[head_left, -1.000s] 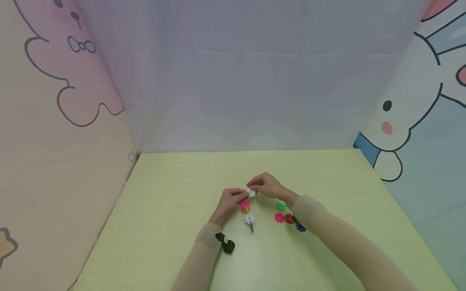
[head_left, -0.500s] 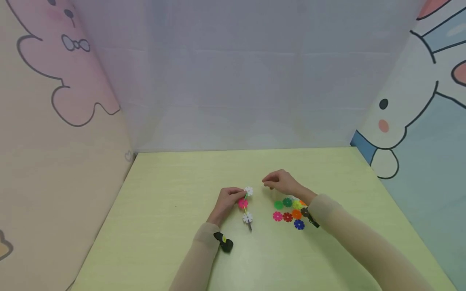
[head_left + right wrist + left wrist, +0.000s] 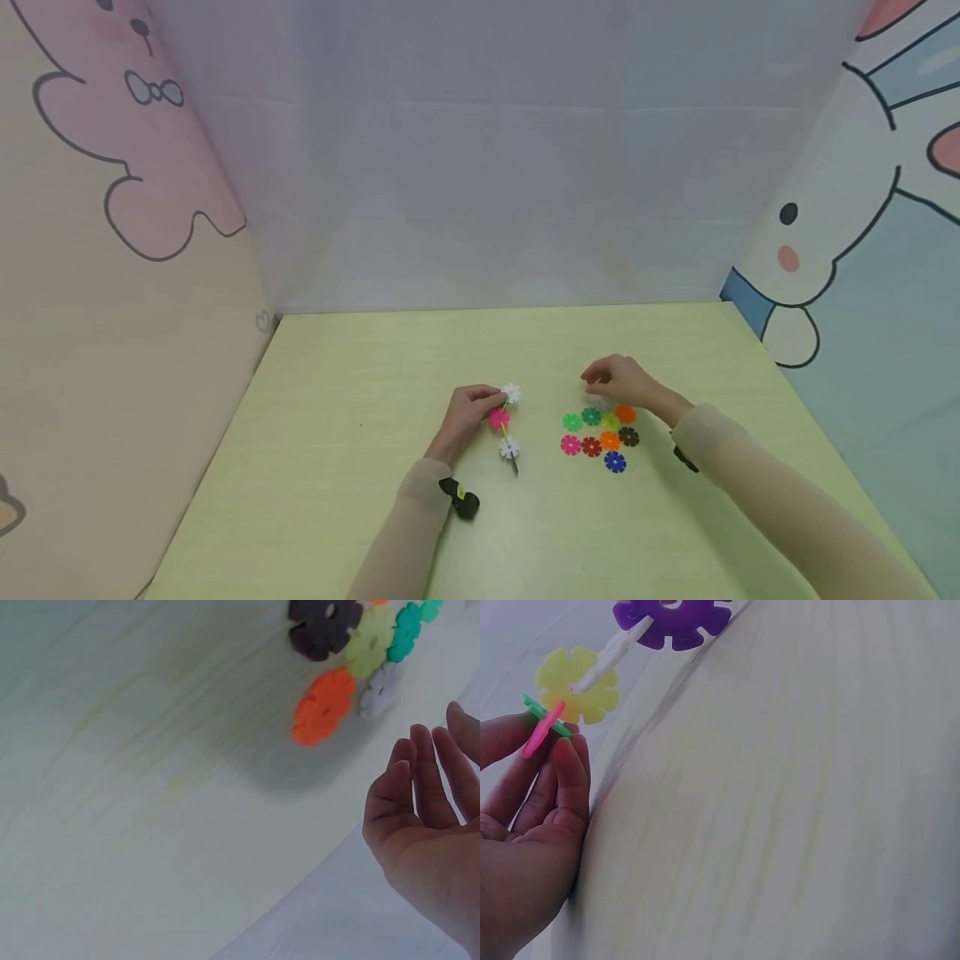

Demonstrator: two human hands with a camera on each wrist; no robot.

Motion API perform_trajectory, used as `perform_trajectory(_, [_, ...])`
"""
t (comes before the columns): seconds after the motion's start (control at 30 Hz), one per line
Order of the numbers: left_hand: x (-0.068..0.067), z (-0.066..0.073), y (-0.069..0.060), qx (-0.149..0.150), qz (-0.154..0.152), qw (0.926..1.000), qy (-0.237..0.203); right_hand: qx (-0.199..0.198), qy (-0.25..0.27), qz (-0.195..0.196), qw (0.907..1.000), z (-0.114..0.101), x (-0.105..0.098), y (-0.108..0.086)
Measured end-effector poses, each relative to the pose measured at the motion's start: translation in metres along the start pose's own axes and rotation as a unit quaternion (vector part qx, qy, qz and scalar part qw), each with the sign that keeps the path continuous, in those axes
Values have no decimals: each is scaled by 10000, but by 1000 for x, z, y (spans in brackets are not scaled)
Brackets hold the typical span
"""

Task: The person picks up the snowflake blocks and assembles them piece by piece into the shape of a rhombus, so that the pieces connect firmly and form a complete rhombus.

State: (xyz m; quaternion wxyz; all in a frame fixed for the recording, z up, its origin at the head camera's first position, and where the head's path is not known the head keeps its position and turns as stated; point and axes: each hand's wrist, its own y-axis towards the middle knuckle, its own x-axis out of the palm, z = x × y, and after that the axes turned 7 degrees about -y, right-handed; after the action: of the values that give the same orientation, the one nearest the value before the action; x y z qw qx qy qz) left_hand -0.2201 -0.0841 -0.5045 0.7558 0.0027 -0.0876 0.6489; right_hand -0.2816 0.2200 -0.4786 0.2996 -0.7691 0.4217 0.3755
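Note:
My left hand pinches a chain of joined plastic snowflake discs. In the left wrist view its thumb and fingers hold a green disc, with a pink disc slotted through it. Beyond these, a yellow disc, a white one seen edge-on and a purple one continue the chain. My right hand hovers just behind the loose discs, fingers loosely bent and holding nothing. Nearest to it in the right wrist view are a pale grey disc and an orange disc.
Several loose discs lie on the pale yellow table, right of the chain. Among them are a dark blue disc, a red disc and a black disc. Cloth-like walls stand behind and at both sides.
My right hand has left the white disc at the chain's far end and moved right to the loose discs, more of which now show. My left hand keeps hold of the chain, nearly still.

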Motion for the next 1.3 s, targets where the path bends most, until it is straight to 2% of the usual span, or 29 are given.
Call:
perform_trajectory(0.33, [1,-1,0,14,32,10000,83,217,12,-369,9991,25,-11,-23])
perform_trajectory(0.63, [-2,-1,0,-19,127,9998,120,350,110,-714,9968,43,-9,-31])
perform_trajectory(0.87, [-2,-3,1,-66,176,9996,191,300,44,-640,9975,47,-6,-34])
perform_trajectory(1.1, [-6,-27,16,-86,186,9998,59,196,-65,-507,9985,48,-7,-35])
perform_trajectory(1.3, [-3,-30,16,-57,338,9993,115,229,-98,-263,9993,50,-10,-31])
